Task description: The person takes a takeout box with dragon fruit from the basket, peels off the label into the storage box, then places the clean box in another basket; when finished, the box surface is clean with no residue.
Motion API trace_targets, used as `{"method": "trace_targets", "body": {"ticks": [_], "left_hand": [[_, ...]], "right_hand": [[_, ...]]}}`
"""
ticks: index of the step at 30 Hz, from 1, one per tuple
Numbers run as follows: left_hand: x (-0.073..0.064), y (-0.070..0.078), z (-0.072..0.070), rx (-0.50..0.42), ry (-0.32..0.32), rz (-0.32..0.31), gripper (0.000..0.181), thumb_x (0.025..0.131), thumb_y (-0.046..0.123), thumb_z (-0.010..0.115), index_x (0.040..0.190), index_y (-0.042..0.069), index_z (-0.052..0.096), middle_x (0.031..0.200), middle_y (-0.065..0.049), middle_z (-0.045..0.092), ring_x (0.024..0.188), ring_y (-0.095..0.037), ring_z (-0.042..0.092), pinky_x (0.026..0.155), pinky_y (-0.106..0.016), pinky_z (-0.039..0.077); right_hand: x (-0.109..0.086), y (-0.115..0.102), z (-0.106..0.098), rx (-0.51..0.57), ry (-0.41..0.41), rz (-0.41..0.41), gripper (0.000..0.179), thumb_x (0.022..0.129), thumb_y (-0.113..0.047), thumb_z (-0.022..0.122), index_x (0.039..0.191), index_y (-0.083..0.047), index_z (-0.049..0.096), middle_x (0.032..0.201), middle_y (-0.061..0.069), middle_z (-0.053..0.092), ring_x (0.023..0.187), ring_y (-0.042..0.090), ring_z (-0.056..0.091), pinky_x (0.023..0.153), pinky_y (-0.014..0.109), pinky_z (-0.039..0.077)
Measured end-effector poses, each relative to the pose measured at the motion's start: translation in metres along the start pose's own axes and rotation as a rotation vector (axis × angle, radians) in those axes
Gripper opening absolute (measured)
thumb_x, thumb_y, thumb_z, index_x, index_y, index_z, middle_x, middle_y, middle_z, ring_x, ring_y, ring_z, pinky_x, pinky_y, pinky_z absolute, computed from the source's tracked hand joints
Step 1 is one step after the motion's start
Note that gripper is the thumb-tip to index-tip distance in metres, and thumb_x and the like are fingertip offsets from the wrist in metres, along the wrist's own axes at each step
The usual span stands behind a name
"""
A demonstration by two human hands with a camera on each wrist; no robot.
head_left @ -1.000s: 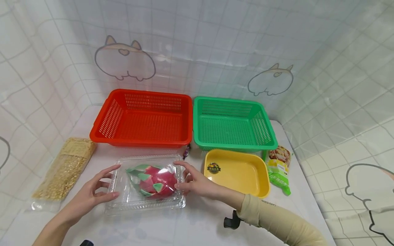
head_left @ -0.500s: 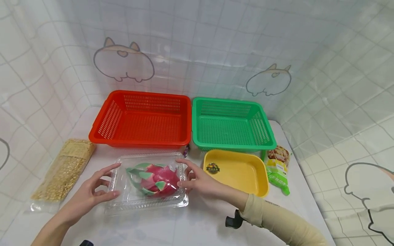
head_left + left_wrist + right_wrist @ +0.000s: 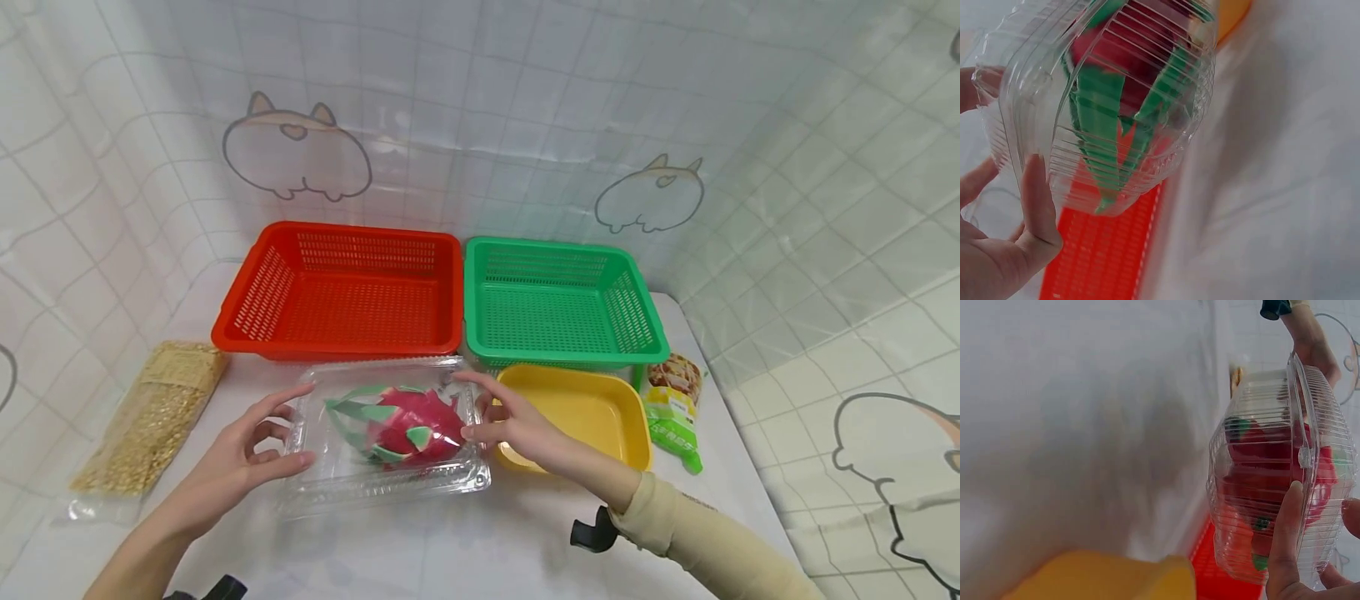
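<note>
A clear plastic clamshell box [image 3: 337,479] is held off the table between both hands, with a pink and green dragon fruit [image 3: 420,425] inside. My left hand [image 3: 228,471] grips the box's left end, thumb at the near side and fingers round the far side. At the other end my right hand [image 3: 525,425] pinches the edge, over the left part of a yellow tray [image 3: 592,417]. In the left wrist view, the dragon fruit's green tips [image 3: 1100,106] show through the ribbed wall. The right wrist view shows the lid and base rims [image 3: 1304,425] pressed together.
A red basket [image 3: 337,346] stands behind the box, beside a green basket [image 3: 562,360]. On the far left lies a bag of yellowish grains [image 3: 153,417]. A green and yellow snack bag [image 3: 672,417] lies right of the tray.
Both hands have carried the box with the dragon fruit up and to the right. Its right end now reaches the yellow tray, whose label is covered by the right hand.
</note>
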State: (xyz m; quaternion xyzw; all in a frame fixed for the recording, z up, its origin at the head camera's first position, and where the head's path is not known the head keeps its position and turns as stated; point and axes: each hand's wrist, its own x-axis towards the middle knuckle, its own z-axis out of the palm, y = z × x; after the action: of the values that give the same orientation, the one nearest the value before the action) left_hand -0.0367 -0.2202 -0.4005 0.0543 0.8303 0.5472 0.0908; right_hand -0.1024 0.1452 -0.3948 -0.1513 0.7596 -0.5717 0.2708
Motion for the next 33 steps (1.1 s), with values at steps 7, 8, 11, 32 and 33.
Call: {"method": "trace_targets", "body": {"ticks": [7, 8, 11, 32, 33], "left_hand": [[0.006, 0.018, 0.009, -0.012, 0.001, 0.030, 0.074, 0.089, 0.017, 0.074, 0.153, 0.026, 0.038, 0.120, -0.008, 0.045, 0.097, -0.014, 0.053, 0.072, -0.024, 0.055], [0.007, 0.021, 0.010, -0.014, 0.002, 0.043, 0.074, 0.089, 0.016, 0.074, 0.153, 0.026, 0.039, 0.120, -0.008, 0.045, 0.097, -0.015, 0.053, 0.072, -0.024, 0.055], [0.010, 0.029, 0.013, -0.014, 0.001, 0.076, 0.073, 0.089, 0.016, 0.075, 0.152, 0.026, 0.040, 0.120, -0.007, 0.045, 0.097, -0.016, 0.052, 0.072, -0.025, 0.055], [0.059, 0.067, 0.030, -0.021, -0.039, 0.115, 0.071, 0.088, 0.020, 0.076, 0.151, 0.024, 0.042, 0.137, -0.008, 0.047, 0.113, -0.027, 0.045, 0.078, -0.026, 0.055], [0.062, 0.069, 0.030, -0.019, -0.042, 0.116, 0.071, 0.088, 0.020, 0.076, 0.151, 0.024, 0.042, 0.137, -0.009, 0.048, 0.113, -0.027, 0.046, 0.079, -0.027, 0.055]], "right_hand": [[-0.010, -0.011, -0.016, 0.052, 0.022, -0.009, 0.066, 0.088, -0.017, 0.071, 0.147, -0.034, 0.045, 0.105, 0.012, 0.047, 0.076, 0.022, 0.061, 0.066, 0.038, 0.060], [-0.011, -0.013, -0.018, 0.057, 0.026, -0.014, 0.066, 0.089, -0.016, 0.070, 0.148, -0.032, 0.045, 0.104, 0.012, 0.047, 0.076, 0.022, 0.061, 0.066, 0.038, 0.060], [-0.014, -0.017, -0.025, 0.058, 0.039, -0.021, 0.066, 0.089, -0.015, 0.070, 0.148, -0.029, 0.046, 0.104, 0.012, 0.047, 0.076, 0.022, 0.061, 0.066, 0.040, 0.061], [-0.024, -0.036, -0.077, 0.027, 0.086, -0.020, 0.068, 0.089, -0.012, 0.066, 0.151, -0.024, 0.041, 0.107, 0.014, 0.046, 0.075, 0.019, 0.063, 0.068, 0.037, 0.061], [-0.023, -0.036, -0.079, 0.028, 0.088, -0.019, 0.067, 0.090, -0.012, 0.066, 0.151, -0.024, 0.041, 0.107, 0.014, 0.046, 0.074, 0.019, 0.063, 0.067, 0.037, 0.061]]}}
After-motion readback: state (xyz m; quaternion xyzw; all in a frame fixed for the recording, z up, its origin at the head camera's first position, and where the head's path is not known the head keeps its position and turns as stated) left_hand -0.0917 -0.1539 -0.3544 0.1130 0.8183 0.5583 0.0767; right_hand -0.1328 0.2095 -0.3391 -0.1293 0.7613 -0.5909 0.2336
